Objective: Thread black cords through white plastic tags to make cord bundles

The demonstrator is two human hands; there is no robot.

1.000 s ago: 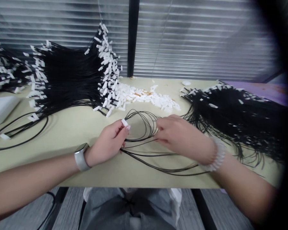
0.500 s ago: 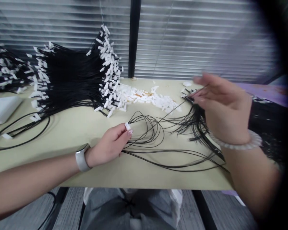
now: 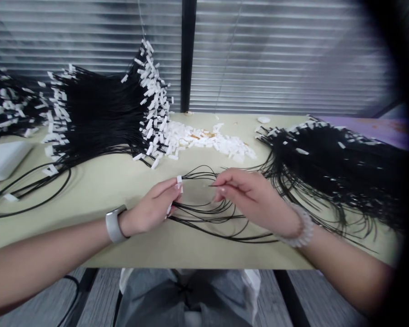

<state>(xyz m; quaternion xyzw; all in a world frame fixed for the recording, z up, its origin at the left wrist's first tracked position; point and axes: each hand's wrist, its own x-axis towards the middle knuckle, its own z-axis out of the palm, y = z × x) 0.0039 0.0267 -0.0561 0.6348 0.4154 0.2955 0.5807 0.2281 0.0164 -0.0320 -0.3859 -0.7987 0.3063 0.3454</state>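
My left hand (image 3: pixel 157 204), with a watch on the wrist, is closed on a bunch of thin black cables (image 3: pixel 204 208). White end sleeves (image 3: pixel 179 180) stick out at its thumb and fingertips. The cables loop to the right over the table. My right hand (image 3: pixel 252 197), wearing a beaded bracelet, pinches one black cable near its end, and the dark tip (image 3: pixel 211 185) points left toward my left hand. A short gap separates the two hands. Part of the looped cables is hidden behind my right hand.
A large stack of black cables with white ends (image 3: pixel 102 113) stands at the back left. Loose white sleeves (image 3: pixel 221 141) lie mid-table. Another heap of black cables (image 3: pixel 330 159) spreads at the right. A white box (image 3: pixel 7 159) sits at the left edge, before window blinds (image 3: pixel 279 59).
My right hand has come down and left from the right-hand cable heap, bringing a cable end close to my left hand. My left hand has stayed nearly in place, still holding the bunch.
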